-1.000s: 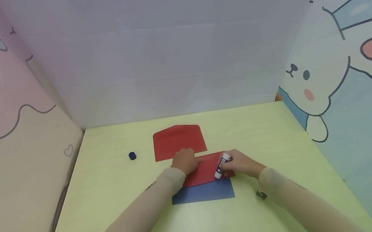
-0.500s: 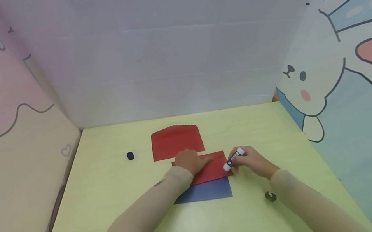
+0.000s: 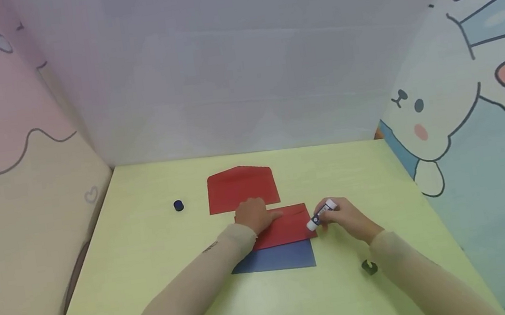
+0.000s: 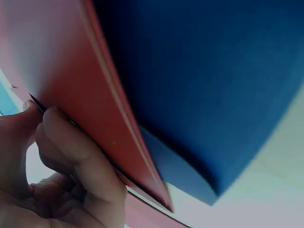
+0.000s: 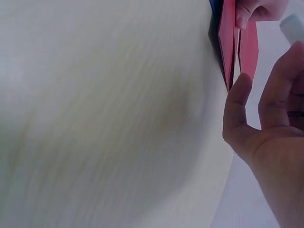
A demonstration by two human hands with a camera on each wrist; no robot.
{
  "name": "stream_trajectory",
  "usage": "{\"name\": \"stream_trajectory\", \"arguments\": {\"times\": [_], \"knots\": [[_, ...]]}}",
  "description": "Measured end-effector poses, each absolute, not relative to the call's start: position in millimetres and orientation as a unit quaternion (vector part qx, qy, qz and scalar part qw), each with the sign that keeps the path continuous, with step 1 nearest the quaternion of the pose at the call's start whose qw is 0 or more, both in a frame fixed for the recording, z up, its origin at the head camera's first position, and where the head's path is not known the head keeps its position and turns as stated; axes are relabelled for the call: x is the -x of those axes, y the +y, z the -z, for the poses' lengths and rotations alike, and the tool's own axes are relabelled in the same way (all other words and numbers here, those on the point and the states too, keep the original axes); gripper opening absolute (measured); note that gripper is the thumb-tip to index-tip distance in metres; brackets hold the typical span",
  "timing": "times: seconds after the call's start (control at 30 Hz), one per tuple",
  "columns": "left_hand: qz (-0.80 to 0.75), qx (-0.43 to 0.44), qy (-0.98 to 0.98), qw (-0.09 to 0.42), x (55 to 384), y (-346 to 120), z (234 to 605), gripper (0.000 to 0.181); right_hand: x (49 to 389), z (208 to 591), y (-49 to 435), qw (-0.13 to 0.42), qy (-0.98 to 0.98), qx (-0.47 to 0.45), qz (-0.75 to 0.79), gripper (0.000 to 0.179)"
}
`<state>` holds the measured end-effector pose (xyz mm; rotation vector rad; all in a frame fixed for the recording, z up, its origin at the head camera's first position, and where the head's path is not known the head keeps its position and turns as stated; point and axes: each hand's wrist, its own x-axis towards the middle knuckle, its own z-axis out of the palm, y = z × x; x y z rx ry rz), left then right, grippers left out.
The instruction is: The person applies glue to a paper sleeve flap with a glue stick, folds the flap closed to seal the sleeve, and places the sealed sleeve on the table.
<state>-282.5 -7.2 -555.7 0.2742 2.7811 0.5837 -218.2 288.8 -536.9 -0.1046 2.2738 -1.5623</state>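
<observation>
Near red envelope (image 3: pixel 288 227): lies flat-ish at mid-bench, in front of the person, its long edge running side to side. Position suits both hands, presumably, neither arm crossing the other.

Left hand (image 3: pixel 252 217): on the envelope's left part, fingers curled and gripping at the far edge, thumb stretched along that edge. Fingertips partly hidden. Judged purpose: anchor the paper against sliding while leaving the right end free.

Glue stick (image 3: pixel 316 219): at the envelope's right end, tilted, lower end toward the paper. Contact with the paper cannot be told. Right hand (image 3: pixel 344 216) grasps it between thumb and fingers, rather like a pen; this probably allows fine steering of the tip. In the right wrist view only its pale end shows beyond the fingers.

Blue paper (image 3: pixel 280 258): partly under the near red envelope, a strip showing on the person's side. Sheet or envelope, unsure. Probably serves as backing, or is simply stacked there.

Far red envelope (image 3: pixel 242 188): just beyond the left hand, apart from the pair; likely set out of the working area.

Small dark cap (image 3: pixel 178 205): on the bench (image 3: pixel 272 309), well to the left; perhaps the stick's, parked clear of both sleeves.
</observation>
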Motion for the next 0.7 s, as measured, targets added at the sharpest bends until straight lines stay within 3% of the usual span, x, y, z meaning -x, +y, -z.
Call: {"name": "stream_trajectory", "arguments": {"times": [0.27,0.37,0.53,0.7], "knots": [[-0.239,-0.103,0.951,0.165,284.1,-21.3,556.9,0.028,216.9,536.2,289.7,0.195,0.804,0.042,0.561,0.023],[-0.242,-0.112,0.948,0.173,285.9,-23.7,554.0,0.023,218.1,536.6,290.0,0.193,0.806,0.043,0.559,0.023],[-0.248,-0.119,0.948,0.162,286.2,-18.8,544.3,0.032,221.5,533.8,289.9,0.176,0.809,0.045,0.56,0.023],[-0.166,-0.133,0.969,0.123,281.8,-1.7,547.7,0.061,223.1,535.8,288.5,0.176,0.806,0.043,0.564,0.023]]}}
